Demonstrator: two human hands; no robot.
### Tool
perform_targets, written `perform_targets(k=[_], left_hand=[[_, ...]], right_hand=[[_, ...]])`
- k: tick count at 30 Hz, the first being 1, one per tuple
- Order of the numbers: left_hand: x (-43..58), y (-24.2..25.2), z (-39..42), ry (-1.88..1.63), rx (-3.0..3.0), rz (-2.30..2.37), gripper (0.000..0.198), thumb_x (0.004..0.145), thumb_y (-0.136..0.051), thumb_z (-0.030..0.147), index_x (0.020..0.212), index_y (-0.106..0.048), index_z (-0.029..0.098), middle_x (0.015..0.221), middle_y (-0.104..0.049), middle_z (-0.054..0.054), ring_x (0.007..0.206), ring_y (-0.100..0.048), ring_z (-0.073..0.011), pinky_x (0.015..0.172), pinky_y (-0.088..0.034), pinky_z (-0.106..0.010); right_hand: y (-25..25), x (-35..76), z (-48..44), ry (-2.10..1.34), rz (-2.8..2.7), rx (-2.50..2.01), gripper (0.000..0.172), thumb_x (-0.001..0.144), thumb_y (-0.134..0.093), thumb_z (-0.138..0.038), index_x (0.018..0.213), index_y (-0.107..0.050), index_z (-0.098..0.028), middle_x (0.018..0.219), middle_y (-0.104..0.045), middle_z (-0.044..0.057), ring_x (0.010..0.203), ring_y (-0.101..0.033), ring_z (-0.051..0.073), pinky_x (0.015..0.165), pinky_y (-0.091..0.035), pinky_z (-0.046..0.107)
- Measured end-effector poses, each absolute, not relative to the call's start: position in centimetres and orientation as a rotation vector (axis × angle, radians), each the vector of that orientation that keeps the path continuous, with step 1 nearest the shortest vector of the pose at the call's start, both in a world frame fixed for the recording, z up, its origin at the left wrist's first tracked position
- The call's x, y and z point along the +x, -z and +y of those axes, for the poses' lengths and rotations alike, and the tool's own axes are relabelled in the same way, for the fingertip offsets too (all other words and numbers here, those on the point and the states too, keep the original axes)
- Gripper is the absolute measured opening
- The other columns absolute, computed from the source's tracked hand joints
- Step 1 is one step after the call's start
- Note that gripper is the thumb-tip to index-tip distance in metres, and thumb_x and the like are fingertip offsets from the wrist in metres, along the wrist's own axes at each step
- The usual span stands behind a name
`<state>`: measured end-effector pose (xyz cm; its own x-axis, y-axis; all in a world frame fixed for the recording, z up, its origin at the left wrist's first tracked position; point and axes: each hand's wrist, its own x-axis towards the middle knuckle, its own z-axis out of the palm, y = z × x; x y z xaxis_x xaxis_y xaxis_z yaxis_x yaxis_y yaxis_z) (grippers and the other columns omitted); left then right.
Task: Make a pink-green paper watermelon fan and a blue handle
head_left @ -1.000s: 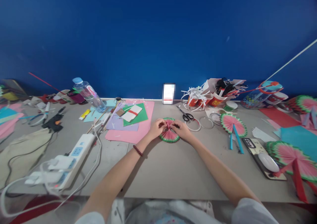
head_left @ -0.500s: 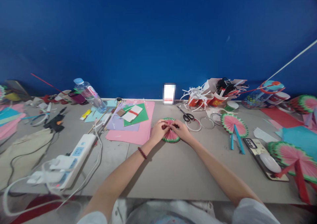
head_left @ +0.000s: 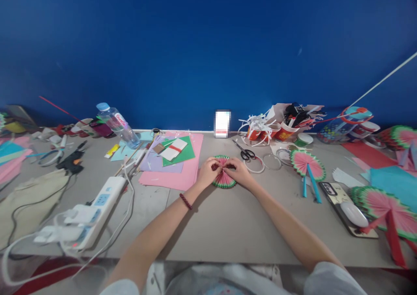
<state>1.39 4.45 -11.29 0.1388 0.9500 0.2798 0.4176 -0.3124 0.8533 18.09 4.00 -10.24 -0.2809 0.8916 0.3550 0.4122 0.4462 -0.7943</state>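
Observation:
A round pleated paper fan (head_left: pixel 224 181), pink with a green rim, lies on the table between my hands. My left hand (head_left: pixel 209 172) is closed at the fan's left side, its thumb and finger pinching near the centre. From the right, my right hand (head_left: pixel 237 171) pinches at the centre too, fingertips almost meeting those of the left. The fingers cover the fan's middle, so anything small between them is hidden. Just right of my right hand lie black-handled scissors (head_left: pixel 248 154) and a white ring of tape (head_left: pixel 256 166).
Pink paper sheets (head_left: pixel 163 182) and a green sheet (head_left: pixel 185 156) lie left of my hands. A power strip (head_left: pixel 103 210), a glue gun (head_left: pixel 72 161) and a tilted bottle (head_left: pixel 122 127) are farther left. Rightward are a finished fan (head_left: pixel 308 161), a phone (head_left: pixel 332 195) and a mouse (head_left: pixel 354 214).
Both hands stay at the fan's centre, with only slight finger movement. The fan lies in the same place; the whole view has shifted very slightly.

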Motion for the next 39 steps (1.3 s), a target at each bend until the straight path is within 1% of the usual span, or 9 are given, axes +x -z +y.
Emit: perform_targets(k=[4, 8, 15, 18, 22, 26, 30, 33, 39], left_hand=[[1.1, 11.4, 4.6, -1.121, 1.82, 1.289, 0.006, 0.073, -0.065, 0.011, 0.07, -0.065, 0.017, 0.095, -0.062, -0.005, 0.085, -0.061, -0.0163, 0.077, -0.049, -0.03], [0.9, 11.5, 4.8, -1.108, 1.805, 1.241, 0.006, 0.074, -0.066, 0.011, 0.071, -0.064, 0.017, 0.096, -0.062, -0.005, 0.086, -0.061, -0.0163, 0.077, -0.049, -0.03], [0.9, 11.8, 4.9, -1.154, 1.781, 1.229, 0.007, 0.073, -0.066, 0.01, 0.07, -0.065, 0.016, 0.095, -0.063, -0.005, 0.079, -0.06, -0.0143, 0.071, -0.049, -0.028], [0.8, 12.0, 5.0, -1.165, 1.767, 1.182, 0.006, 0.074, -0.067, 0.012, 0.07, -0.065, 0.016, 0.096, -0.063, -0.006, 0.08, -0.061, -0.0149, 0.07, -0.05, -0.028], [0.5, 12.3, 5.2, -1.18, 1.748, 1.085, 0.005, 0.077, -0.065, 0.018, 0.072, -0.067, 0.016, 0.095, -0.063, -0.008, 0.086, -0.061, -0.0171, 0.074, -0.051, -0.03], [0.3, 12.7, 5.4, -1.194, 1.741, 1.068, 0.006, 0.077, -0.066, 0.021, 0.073, -0.067, 0.016, 0.097, -0.063, -0.009, 0.091, -0.061, -0.0187, 0.08, -0.05, -0.033], [0.3, 12.7, 5.4, -1.171, 1.74, 1.078, 0.005, 0.076, -0.066, 0.019, 0.073, -0.068, 0.016, 0.097, -0.063, -0.009, 0.092, -0.061, -0.019, 0.081, -0.05, -0.034], [0.3, 12.5, 5.3, -1.161, 1.744, 1.069, 0.003, 0.075, -0.067, 0.018, 0.073, -0.068, 0.017, 0.098, -0.063, -0.009, 0.092, -0.06, -0.0191, 0.082, -0.05, -0.034], [0.2, 12.4, 5.2, -1.155, 1.758, 1.047, 0.006, 0.077, -0.066, 0.022, 0.076, -0.069, 0.017, 0.1, -0.063, -0.008, 0.093, -0.061, -0.0189, 0.081, -0.05, -0.034]], right_hand=[[10.0, 18.0, 3.9, -0.762, -1.868, -1.11, 0.004, 0.076, -0.062, -0.021, 0.075, -0.066, -0.019, 0.078, -0.062, 0.003, 0.078, -0.057, 0.017, 0.073, -0.047, 0.031], [10.3, 17.9, 4.2, -0.731, -1.883, -1.125, 0.008, 0.078, -0.063, -0.025, 0.072, -0.065, -0.02, 0.076, -0.062, 0.003, 0.075, -0.057, 0.017, 0.07, -0.047, 0.031], [10.3, 17.8, 3.9, -0.664, -1.907, -1.045, 0.009, 0.08, -0.063, -0.03, 0.08, -0.065, -0.021, 0.078, -0.064, 0.004, 0.072, -0.058, 0.018, 0.067, -0.048, 0.032], [10.4, 17.8, 4.0, -0.594, -1.939, -1.033, 0.008, 0.082, -0.062, -0.028, 0.079, -0.067, -0.022, 0.077, -0.067, 0.004, 0.075, -0.061, 0.02, 0.07, -0.048, 0.033], [10.9, 17.8, 4.2, -0.504, -1.975, -1.012, 0.012, 0.085, -0.057, -0.023, 0.084, -0.069, -0.022, 0.081, -0.07, 0.005, 0.078, -0.064, 0.02, 0.073, -0.049, 0.032], [10.9, 17.6, 3.8, -0.345, -2.014, -1.056, 0.012, 0.083, -0.056, -0.017, 0.082, -0.067, -0.021, 0.081, -0.069, 0.006, 0.076, -0.063, 0.019, 0.07, -0.049, 0.03], [10.5, 17.2, 3.3, -0.224, -2.065, -1.114, 0.013, 0.08, -0.053, -0.014, 0.079, -0.065, -0.02, 0.075, -0.065, 0.005, 0.069, -0.06, 0.017, 0.064, -0.047, 0.027], [10.4, 17.0, 3.2, -0.226, -2.072, -1.142, 0.012, 0.079, -0.052, -0.012, 0.077, -0.062, -0.019, 0.071, -0.061, 0.003, 0.065, -0.058, 0.016, 0.061, -0.045, 0.026], [10.6, 17.0, 3.3, -0.287, -2.029, -1.155, 0.011, 0.079, -0.052, -0.011, 0.075, -0.058, -0.02, 0.075, -0.062, 0.003, 0.066, -0.057, 0.015, 0.062, -0.044, 0.025]])
